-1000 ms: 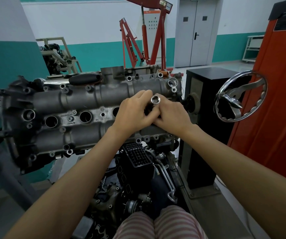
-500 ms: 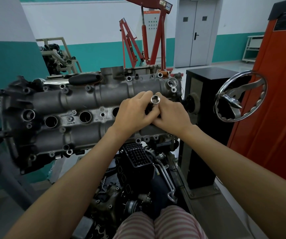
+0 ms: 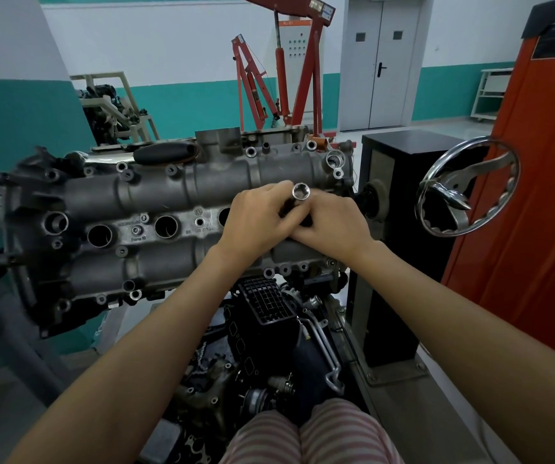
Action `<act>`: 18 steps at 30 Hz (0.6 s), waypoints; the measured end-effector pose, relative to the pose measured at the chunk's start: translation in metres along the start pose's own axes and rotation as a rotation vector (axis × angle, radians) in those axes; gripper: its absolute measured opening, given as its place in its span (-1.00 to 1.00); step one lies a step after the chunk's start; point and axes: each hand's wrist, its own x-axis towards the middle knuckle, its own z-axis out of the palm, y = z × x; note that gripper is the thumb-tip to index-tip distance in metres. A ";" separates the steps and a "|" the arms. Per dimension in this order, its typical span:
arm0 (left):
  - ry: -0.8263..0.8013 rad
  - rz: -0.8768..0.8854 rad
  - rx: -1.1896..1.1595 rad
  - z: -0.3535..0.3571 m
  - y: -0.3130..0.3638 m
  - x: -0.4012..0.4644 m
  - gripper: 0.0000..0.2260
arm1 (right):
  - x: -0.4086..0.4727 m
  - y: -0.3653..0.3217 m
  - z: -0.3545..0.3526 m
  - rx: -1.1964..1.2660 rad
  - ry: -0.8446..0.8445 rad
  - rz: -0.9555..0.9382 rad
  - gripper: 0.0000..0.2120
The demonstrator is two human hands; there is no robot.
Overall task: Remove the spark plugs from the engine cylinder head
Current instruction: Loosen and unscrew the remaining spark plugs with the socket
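left hand [image 3: 258,218] + right hand [image 3: 331,226]: both gripping socket tool [image 3: 299,192] | over right end of cylinder head [image 3: 155,226] | handwheel [image 3: 466,185] further right

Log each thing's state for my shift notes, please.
Socket tool: held upright over the head, open end up.
Left hand: grips the tool.
Right hand: grips the tool.
Cylinder head: on stand, three plug wells visibly open.
Handwheel: untouched.
Door: closed.
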 end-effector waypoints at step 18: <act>-0.021 0.021 -0.028 -0.002 0.001 0.000 -0.63 | -0.005 -0.005 -0.004 -0.007 0.083 -0.074 -0.70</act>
